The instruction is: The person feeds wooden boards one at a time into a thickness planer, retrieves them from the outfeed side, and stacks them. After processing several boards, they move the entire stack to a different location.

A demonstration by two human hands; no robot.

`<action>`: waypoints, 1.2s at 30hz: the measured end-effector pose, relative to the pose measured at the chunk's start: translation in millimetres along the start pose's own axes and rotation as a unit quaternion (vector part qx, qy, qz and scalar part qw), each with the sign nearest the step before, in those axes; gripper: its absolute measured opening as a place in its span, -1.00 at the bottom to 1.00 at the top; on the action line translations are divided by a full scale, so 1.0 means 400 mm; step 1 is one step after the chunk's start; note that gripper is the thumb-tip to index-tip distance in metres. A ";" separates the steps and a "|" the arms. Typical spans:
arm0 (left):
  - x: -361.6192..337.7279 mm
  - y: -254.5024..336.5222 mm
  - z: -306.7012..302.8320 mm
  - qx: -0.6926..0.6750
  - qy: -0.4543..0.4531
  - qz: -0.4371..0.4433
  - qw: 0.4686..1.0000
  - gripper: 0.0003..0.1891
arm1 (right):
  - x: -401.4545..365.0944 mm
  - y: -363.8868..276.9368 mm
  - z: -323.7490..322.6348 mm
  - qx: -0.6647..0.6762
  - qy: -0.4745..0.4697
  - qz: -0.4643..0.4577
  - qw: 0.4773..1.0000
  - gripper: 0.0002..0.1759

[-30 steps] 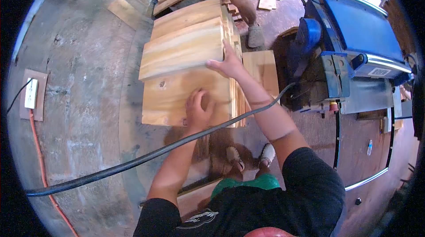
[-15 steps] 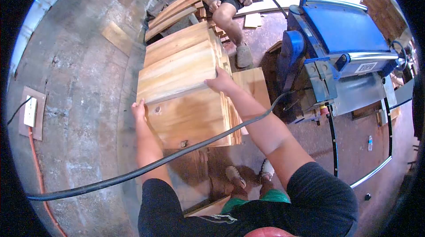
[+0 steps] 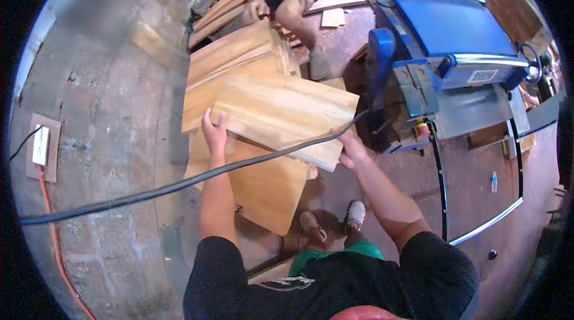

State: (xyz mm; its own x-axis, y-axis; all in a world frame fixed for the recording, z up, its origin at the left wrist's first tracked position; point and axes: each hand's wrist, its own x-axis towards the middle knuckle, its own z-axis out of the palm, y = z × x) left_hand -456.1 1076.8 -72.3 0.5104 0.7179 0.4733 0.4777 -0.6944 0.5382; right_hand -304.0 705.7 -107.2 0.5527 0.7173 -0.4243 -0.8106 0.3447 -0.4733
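Note:
Between my hands a wide wooden board (image 3: 275, 110) is held tilted above a stack of boards. My left hand (image 3: 215, 131) grips its left end, thumb on the upper face. At the lower right corner, my right hand (image 3: 351, 148) is closed round the edge, with its fingers partly hidden beneath. Under the held board, another board (image 3: 263, 182) lies askew toward me on the near part of the stack. The stacked boards (image 3: 230, 51) behind show their pale grain. A black cable (image 3: 179, 187) crosses in front of the boards and my left forearm.
To the right stands a blue machine (image 3: 457, 27) with rollers and a metal bed. A seated person (image 3: 293, 12) is beyond the stack, hands near the knee. On the left wall are a power strip (image 3: 40, 145) and an orange cord (image 3: 57, 242). A bottle (image 3: 494, 182) stands on the floor.
The board has come up off the stack and swung to the right, turning in my hands. My right hand has moved down and right. The board beneath now lies askew.

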 end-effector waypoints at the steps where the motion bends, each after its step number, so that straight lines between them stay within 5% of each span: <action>1: 0.011 -0.005 0.012 -0.024 0.004 0.017 1.000 -0.43 | -0.010 -0.004 -0.004 -0.011 0.003 -0.029 1.000 -0.45; 3: -0.039 0.064 -0.045 -0.019 -0.023 0.006 1.000 -0.45 | -0.065 0.019 -0.018 0.093 0.011 0.038 0.995 -0.45; 4: -0.062 0.070 -0.050 -0.047 -0.120 0.027 0.991 -0.42 | -0.115 0.050 -0.043 0.099 0.044 -0.082 0.991 -0.42; 7: -0.286 0.076 -0.146 0.108 -0.206 0.143 0.962 -0.30 | -0.120 0.143 -0.155 0.164 -0.051 -0.068 0.983 -0.38; 9: -0.418 0.139 -0.215 0.137 -0.262 0.124 0.947 -0.31 | -0.142 0.140 -0.172 0.168 -0.069 -0.065 0.981 -0.36; 11: -0.466 0.147 -0.226 0.169 -0.268 0.155 0.936 -0.32 | -0.140 0.141 -0.185 0.185 -0.101 -0.081 0.974 -0.34; 15: -0.475 0.172 -0.213 0.237 -0.241 0.081 0.937 -0.33 | -0.115 0.153 -0.161 0.175 -0.092 -0.084 0.977 -0.34; 19: -0.429 0.135 -0.188 0.182 -0.256 0.091 0.945 -0.27 | -0.092 0.160 -0.144 0.216 -0.049 -0.093 0.971 -0.38; 24: -0.395 0.195 -0.182 0.270 -0.257 0.016 0.928 -0.26 | -0.095 0.146 -0.126 0.171 0.013 -0.131 0.977 -0.25; 28: -0.374 0.182 -0.134 0.288 -0.253 -0.029 0.923 -0.23 | -0.057 0.140 -0.077 0.181 0.003 -0.157 0.971 -0.37; 36: -0.291 0.209 -0.057 0.300 -0.231 -0.125 0.917 -0.24 | 0.219 0.112 0.001 0.272 -0.023 -0.162 0.948 -0.37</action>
State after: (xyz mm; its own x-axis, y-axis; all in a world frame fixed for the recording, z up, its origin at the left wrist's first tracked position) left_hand -491.9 936.2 -66.3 0.5133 0.8575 -0.0339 0.8580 -0.5118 0.0440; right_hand -291.8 784.2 -165.4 0.7904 0.5419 -0.2857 -0.5868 0.8037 -0.0989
